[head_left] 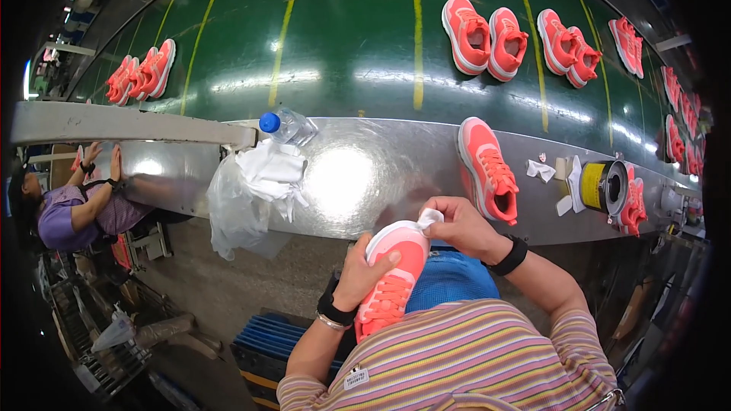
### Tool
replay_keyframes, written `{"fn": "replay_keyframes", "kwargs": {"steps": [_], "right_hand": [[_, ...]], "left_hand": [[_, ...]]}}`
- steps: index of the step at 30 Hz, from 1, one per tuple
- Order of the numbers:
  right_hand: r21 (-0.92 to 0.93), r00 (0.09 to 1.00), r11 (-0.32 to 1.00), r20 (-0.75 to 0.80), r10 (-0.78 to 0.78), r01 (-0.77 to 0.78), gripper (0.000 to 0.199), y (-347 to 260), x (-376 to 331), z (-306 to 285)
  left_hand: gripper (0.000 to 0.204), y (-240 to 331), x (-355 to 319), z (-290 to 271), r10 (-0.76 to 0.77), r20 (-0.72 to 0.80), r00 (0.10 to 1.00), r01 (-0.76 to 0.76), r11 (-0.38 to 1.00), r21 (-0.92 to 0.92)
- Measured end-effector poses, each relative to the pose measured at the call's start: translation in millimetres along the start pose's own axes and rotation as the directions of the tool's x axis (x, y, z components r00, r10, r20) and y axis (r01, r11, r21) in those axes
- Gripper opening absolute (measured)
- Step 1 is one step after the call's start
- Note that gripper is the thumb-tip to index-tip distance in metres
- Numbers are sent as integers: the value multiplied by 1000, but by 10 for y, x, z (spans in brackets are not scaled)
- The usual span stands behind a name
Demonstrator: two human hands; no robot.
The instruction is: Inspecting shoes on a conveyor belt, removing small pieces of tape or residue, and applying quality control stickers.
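My left hand [364, 270] grips a coral-pink sneaker [392, 278] with a white sole, held over my lap with its toe pointing away from me. My right hand [457, 224] presses a small white cloth [428, 219] against the toe end of that sneaker. A second matching sneaker [489, 169] lies on the shiny metal ledge [350, 175] just beyond my right hand.
Pairs of pink sneakers [486, 34] ride on the green conveyor belt [343, 38] beyond the ledge. A water bottle [288, 125], white rags in a plastic bag [251, 186] and a yellow can [601, 186] sit on the ledge. Another person [76, 209] works at far left.
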State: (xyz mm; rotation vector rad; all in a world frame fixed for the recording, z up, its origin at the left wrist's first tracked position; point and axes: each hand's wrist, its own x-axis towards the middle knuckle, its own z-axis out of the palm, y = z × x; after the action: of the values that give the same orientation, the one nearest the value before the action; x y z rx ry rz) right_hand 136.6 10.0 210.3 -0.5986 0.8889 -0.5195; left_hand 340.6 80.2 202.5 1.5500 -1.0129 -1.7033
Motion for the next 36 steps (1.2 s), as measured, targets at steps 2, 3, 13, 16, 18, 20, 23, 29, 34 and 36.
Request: {"fn": "replay_keyframes", "kwargs": {"steps": [2, 3, 13, 16, 18, 20, 23, 29, 34, 36], "right_hand": [[55, 1000, 998, 11, -15, 14, 16, 56, -37, -18], [57, 1000, 998, 9, -14, 13, 16, 49, -37, -12], [52, 1000, 999, -22, 0, 1, 14, 38, -76, -7], [21, 1000, 1000, -23, -2, 2, 15, 58, -83, -38], [12, 1000, 1000, -4, -5, 5, 15, 72, -97, -63], [54, 1000, 998, -1, -16, 16, 15, 71, -126, -65], [81, 1000, 997, 12, 1, -2, 15, 37, -138, -39], [-15, 995, 999, -99, -30, 29, 17, 79, -137, 26], [-87, 977, 995, -200, -70, 54, 19, 204, -111, 79], [-60, 981, 997, -182, -64, 54, 18, 204, -155, 93]], "left_hand": [[37, -22, -7, -2, -35, 19, 999, 36, 996, -85], [37, -44, 2, -6, -37, 21, 999, 39, 996, -85], [35, -9, 11, -9, -87, 106, 991, 87, 996, 2], [35, -41, 17, -9, -97, 111, 989, 97, 995, 12], [35, -54, 22, -21, -96, 116, 989, 94, 995, 22], [36, -22, 20, -22, -90, 131, 987, 87, 996, 31], [40, -74, 28, 4, -48, 92, 995, 52, 998, -38], [41, -54, 33, 66, -68, 82, 994, 69, 998, -7], [39, -36, 44, 82, -102, 95, 990, 100, 995, 27], [38, -73, 36, 49, -106, 105, 989, 112, 993, -46]]}}
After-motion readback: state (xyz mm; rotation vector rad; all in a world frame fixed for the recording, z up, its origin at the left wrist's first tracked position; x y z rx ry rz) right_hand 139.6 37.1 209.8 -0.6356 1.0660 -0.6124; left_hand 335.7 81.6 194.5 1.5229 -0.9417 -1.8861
